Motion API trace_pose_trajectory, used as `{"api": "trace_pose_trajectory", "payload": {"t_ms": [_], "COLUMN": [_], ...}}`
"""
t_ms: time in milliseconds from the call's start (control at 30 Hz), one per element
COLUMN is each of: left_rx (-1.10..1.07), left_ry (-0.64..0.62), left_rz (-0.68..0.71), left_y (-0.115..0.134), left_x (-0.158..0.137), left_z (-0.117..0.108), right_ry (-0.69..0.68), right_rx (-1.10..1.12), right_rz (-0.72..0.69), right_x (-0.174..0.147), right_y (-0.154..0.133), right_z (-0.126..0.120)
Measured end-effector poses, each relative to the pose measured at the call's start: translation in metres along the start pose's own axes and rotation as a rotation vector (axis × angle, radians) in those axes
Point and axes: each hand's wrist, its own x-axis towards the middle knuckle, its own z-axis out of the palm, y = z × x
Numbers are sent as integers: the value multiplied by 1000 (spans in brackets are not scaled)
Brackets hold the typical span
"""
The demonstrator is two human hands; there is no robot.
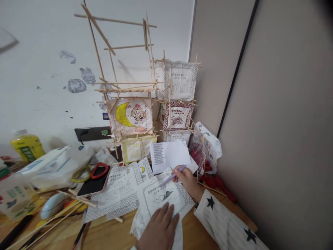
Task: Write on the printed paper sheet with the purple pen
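My right hand (186, 180) is closed around a purple pen (172, 176), its tip pointing down at the line of handwriting along the top of a bordered drawing sheet (153, 199); I can't tell whether it touches the paper. My left hand (158, 227) lies flat on the lower part of that sheet, gripping nothing, fingers stretched forward and close together. The sheet is on the tabletop (104, 232) right in front of me, overlapping a second bordered drawing (117, 184) to its left. Just behind my pen is a white page of handwritten lines (158, 158). Further left, a red loop handle (93, 172) and a yellow one rest over a dark-screened phone (91, 187), with loose wooden sticks (65, 213) nearer me. Behind the papers stands a stick frame (117, 84) hung with decorated panels, one showing a yellow moon (122, 114).
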Motion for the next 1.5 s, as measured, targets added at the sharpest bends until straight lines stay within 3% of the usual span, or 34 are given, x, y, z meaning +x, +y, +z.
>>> {"api": "trace_pose_trajectory", "payload": {"t_ms": [500,733,1000,1500], "left_rx": [30,20,-10,-21], "left_ry": [40,-32,44,27], "left_rz": [-7,-15,-26,-38], "left_y": [0,1,0,0], "left_x": [-2,1,-2,-2], "left_z": [1,0,5,2], "right_ry": [-148,-97,-135,-88], "right_rx": [-307,-215,-278,-174], "right_rz": [-67,-46,-22,-36], "right_x": [-10,-10,-12,-11], "right_y": [13,15,10,16], "right_z": [5,6,7,7]}}
